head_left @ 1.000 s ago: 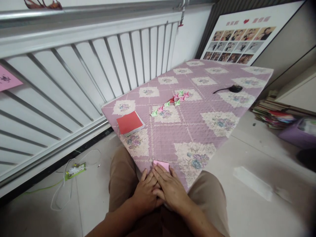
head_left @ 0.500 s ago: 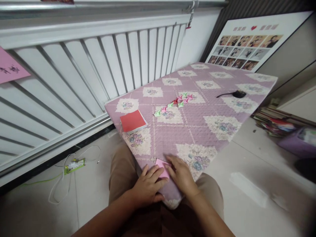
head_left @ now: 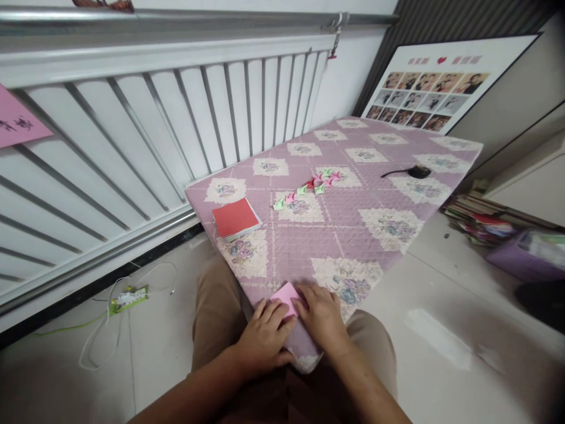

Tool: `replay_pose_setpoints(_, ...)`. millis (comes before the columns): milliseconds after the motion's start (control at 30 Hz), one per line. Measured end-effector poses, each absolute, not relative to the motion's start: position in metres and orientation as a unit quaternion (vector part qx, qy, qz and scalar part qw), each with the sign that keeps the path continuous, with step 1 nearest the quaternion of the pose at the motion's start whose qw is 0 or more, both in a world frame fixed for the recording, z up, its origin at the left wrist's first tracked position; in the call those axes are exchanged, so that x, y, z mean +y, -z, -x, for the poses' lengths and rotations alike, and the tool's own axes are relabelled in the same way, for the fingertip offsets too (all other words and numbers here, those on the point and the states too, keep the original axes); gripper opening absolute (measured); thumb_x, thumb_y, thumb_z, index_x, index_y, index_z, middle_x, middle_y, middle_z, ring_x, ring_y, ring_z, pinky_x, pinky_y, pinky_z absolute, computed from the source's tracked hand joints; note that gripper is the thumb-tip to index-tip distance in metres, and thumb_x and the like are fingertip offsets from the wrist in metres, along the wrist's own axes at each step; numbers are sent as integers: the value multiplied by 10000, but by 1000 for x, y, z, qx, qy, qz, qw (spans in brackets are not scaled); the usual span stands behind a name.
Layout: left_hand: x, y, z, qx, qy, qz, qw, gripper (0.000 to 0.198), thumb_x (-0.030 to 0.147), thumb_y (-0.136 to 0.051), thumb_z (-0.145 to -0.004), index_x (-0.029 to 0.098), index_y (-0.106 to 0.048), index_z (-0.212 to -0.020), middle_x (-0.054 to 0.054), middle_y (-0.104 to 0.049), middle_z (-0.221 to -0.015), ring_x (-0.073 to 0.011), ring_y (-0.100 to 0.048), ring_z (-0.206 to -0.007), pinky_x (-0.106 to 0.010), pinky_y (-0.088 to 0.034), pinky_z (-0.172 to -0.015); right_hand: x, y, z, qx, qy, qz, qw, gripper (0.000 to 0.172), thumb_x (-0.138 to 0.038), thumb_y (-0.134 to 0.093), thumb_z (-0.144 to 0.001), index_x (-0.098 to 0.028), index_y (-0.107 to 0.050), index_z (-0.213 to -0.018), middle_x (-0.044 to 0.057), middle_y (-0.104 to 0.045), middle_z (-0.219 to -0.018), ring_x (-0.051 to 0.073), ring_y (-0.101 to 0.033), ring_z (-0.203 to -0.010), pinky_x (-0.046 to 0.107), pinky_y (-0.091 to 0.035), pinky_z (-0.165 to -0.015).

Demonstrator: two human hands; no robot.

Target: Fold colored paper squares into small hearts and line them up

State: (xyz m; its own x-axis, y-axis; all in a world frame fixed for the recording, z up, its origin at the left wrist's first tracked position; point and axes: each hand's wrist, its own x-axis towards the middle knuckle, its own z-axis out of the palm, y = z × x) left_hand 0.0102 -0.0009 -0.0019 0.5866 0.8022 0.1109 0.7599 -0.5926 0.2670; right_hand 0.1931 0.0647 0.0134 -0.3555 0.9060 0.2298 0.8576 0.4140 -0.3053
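Observation:
A small pink sheet of paper (head_left: 287,294) lies at the near corner of a table under a purple floral quilted cloth (head_left: 339,224). My left hand (head_left: 265,338) rests on the sheet's near left part, fingers stretched flat on it. My right hand (head_left: 323,315) presses its right side, fingers laid over the paper's edge. Farther up the cloth sit a stack of square papers with a red top sheet (head_left: 235,219) and a row of small folded paper pieces in green, pink and red (head_left: 306,188).
A black object with a cord (head_left: 414,172) lies at the far right of the table. White railing bars (head_left: 132,135) run along the left. A photo board (head_left: 436,82) leans behind. Books (head_left: 481,221) and a purple bin (head_left: 529,256) sit on the floor at right; a power strip (head_left: 128,297) at left.
My right hand slid off my left hand to the paper's right side. More of the pink sheet shows now, and it has turned slightly. The camera has shifted a little.

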Motion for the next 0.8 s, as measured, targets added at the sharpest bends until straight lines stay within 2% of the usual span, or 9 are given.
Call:
replay_pose_setpoints(100, -5, 6, -9, 442, -112, -885, 92, 764, 677, -443, -826, 186, -375, -1408, -147, -408, -1435, -326, -299, -1349, -507, -121, -1127, 73, -11, -190, -832, -68, 507, 214, 362, -337, -564, -864, -236, -581, -1211, 91, -633, -1098, 247, -558, -995, 401, -366, -858)
replay_pose_setpoints(333, -4, 9, -5, 443, -127, -882, 93, 752, 700, -366, -843, 216, -371, -1418, -110, -389, -1464, -340, -231, -1382, -528, -88, -1125, 82, -2, -190, -841, -115, 463, 257, 306, -313, -568, -856, -262, -617, -1154, 62, -633, -1126, 235, -543, -1073, 407, -343, -918)
replay_pose_setpoints(567, -3, 8, -4, 439, -133, -882, 108, 757, 708, -343, -845, 217, -365, -1420, -100, -389, -1466, -332, -239, -1378, -524, -103, -1122, 84, -3, -190, -821, -167, 476, 268, 146, -343, -563, -859, -263, -676, -906, 38, -651, -1039, 224, -563, -1015, 401, -333, -897)
replay_pose_setpoints(700, -2, 7, -3, 434, -135, -883, 115, 756, 710, -359, -840, 223, -370, -1418, -104, -393, -1463, -328, -254, -1372, -516, -113, -1121, 87, -6, -191, -820, -180, 482, 251, 127, -332, -591, -842, -243, -664, -896, 39, -637, -965, 212, -554, -934, 367, -346, -835)
replay_pose_setpoints(800, -1, 7, -2, 432, -135, -884, 117, 750, 706, -368, -840, 222, -379, -1412, -102, -410, -1451, -322, -263, -1367, -506, -110, -1123, 88, -11, -189, -824, -171, 483, 242, 111, -299, -579, -849, -227, -657, -817, 34, -618, -894, 202, -534, -891, 357, -335, -822)
